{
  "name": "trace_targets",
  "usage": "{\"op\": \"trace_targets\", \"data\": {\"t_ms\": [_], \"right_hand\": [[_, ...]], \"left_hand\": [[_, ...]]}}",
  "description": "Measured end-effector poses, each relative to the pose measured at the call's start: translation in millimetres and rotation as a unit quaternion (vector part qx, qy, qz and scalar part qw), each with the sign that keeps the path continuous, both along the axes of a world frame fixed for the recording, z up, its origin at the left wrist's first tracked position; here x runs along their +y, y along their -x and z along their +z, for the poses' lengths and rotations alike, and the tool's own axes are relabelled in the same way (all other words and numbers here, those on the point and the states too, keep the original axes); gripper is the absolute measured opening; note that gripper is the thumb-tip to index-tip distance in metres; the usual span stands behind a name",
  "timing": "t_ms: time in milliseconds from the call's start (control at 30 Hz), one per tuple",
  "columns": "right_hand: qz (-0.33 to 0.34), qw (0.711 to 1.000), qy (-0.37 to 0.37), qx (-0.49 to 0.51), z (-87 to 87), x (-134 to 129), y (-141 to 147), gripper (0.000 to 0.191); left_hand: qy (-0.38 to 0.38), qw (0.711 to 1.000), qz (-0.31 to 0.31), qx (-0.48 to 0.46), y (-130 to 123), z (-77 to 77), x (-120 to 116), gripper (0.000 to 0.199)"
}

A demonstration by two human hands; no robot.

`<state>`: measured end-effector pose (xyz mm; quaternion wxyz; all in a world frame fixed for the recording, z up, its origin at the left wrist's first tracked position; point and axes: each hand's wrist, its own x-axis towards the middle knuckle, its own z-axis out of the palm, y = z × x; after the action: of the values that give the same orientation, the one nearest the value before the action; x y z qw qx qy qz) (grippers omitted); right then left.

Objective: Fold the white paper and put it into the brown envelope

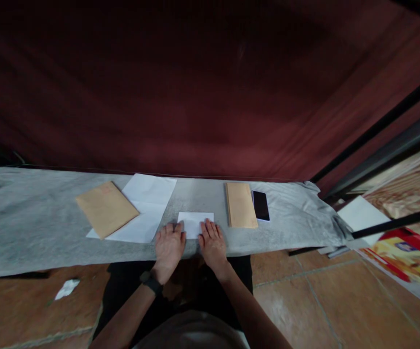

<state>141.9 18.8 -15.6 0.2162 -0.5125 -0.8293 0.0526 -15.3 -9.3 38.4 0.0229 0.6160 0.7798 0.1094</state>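
A small folded sheet of white paper (195, 220) lies flat on the grey cloth, close to the front edge. My left hand (169, 245) rests flat at its left side, fingers stretched out and fingertips by the paper's edge. On the right side, my right hand (212, 242) presses down with its fingers extended over the paper's edge. Neither hand is closed around anything. To the left, a brown envelope (107, 208) lies on larger white sheets (149, 203). A stack of brown envelopes (241, 206) sits to the right of my right hand.
A dark phone (261, 205) lies beside the envelope stack. The narrow table is covered by a grey cloth (31, 218), with a dark red curtain (195, 97) behind it. Black metal bars (380, 123) and a colourful box (409, 259) stand at the right.
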Motion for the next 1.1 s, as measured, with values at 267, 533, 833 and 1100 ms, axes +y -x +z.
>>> {"op": "trace_targets", "data": {"t_ms": [267, 533, 833, 1100], "right_hand": [[0.031, 0.999, 0.015, -0.029, -3.9, -1, -3, 0.062], [-0.037, 0.999, 0.010, 0.020, -4.5, -4, -7, 0.052], [0.051, 0.997, 0.011, 0.052, 9.0, -12, -27, 0.045], [0.076, 0.996, 0.021, 0.044, 4.7, -22, -37, 0.043]], "left_hand": [[-0.053, 0.966, -0.237, -0.085, -39, -41.2, 23, 0.054], [-0.069, 0.981, -0.178, -0.044, -16, -50.9, 23, 0.058], [-0.059, 0.983, -0.171, -0.033, -16, -45.4, 23, 0.052], [-0.007, 0.926, -0.360, -0.111, -22, -31.7, 43, 0.050]]}}
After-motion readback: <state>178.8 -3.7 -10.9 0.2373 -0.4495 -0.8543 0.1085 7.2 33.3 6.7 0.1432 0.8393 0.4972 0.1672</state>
